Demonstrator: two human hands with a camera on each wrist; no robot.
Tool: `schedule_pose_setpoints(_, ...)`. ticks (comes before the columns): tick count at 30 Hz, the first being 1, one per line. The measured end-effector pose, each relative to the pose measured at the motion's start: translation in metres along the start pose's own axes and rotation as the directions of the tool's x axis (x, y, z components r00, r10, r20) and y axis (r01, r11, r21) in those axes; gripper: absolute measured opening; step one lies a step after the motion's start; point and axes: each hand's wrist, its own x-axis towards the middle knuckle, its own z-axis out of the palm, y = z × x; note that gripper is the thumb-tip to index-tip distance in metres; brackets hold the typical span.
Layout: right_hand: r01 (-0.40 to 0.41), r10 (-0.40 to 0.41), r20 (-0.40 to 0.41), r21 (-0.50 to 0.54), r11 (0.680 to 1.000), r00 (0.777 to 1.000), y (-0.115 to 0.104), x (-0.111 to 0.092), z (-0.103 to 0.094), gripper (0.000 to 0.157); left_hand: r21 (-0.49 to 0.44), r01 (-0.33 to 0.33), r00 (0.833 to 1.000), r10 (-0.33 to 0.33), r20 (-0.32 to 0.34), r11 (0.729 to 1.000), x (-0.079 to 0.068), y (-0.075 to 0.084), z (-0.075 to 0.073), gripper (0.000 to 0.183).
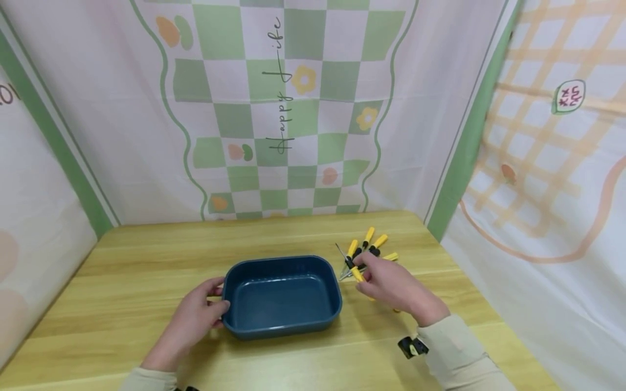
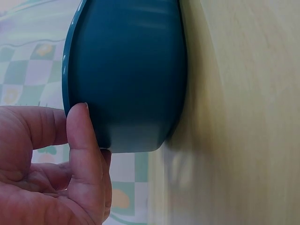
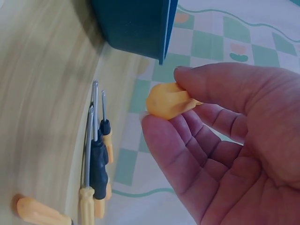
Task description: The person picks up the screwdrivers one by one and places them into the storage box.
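A dark blue rectangular container (image 1: 281, 304) with rounded corners lies on the table, its inside bare. At its left end my left hand (image 1: 193, 312) holds the wall; in the left wrist view, fingertips (image 2: 79, 119) press on the side near the rim. To the right of the container, my right hand (image 1: 393, 285) pinches a screwdriver by its yellow handle (image 3: 164, 101), above the table. Its thin shaft points away in the head view. Just beyond and beneath that hand lie several more yellow-and-black screwdrivers (image 1: 369, 235), partly hidden by the fingers.
A light wood-grain table (image 1: 161, 250) carries everything. Printed cloth (image 1: 303, 130) with green checks hangs behind its far edge, and more cloth hangs at both sides. A separate yellow handle (image 3: 42, 211) lies near the other screwdrivers in the right wrist view.
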Motion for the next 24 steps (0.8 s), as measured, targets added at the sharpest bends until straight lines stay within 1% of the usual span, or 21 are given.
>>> schedule_pose_setpoints(4,0.017,-0.017,-0.011,0.003,1.0,1.0,-0.004,0.004,0.0,0.041,-0.001,0.002,1.0,-0.002,-0.002,1.0,0.001,0.0,0.002,0.06)
schedule_pose_setpoints(9,0.063,-0.063,-0.031,-0.016,0.998,0.998,-0.009,0.009,0.001,0.04,0.002,0.003,1.0,-0.003,-0.004,1.0,0.002,0.001,0.003,0.06)
schedule_pose_setpoints(17,0.11,-0.111,-0.045,-0.031,0.993,0.993,-0.019,0.016,0.002,0.039,-0.007,0.012,1.0,-0.012,0.003,1.0,0.004,0.003,0.006,0.059)
schedule_pose_setpoints(24,0.071,-0.071,-0.014,-0.044,0.997,0.997,-0.025,0.022,0.008,0.04,-0.004,0.02,1.0,-0.02,0.007,1.0,0.005,0.003,0.008,0.058)
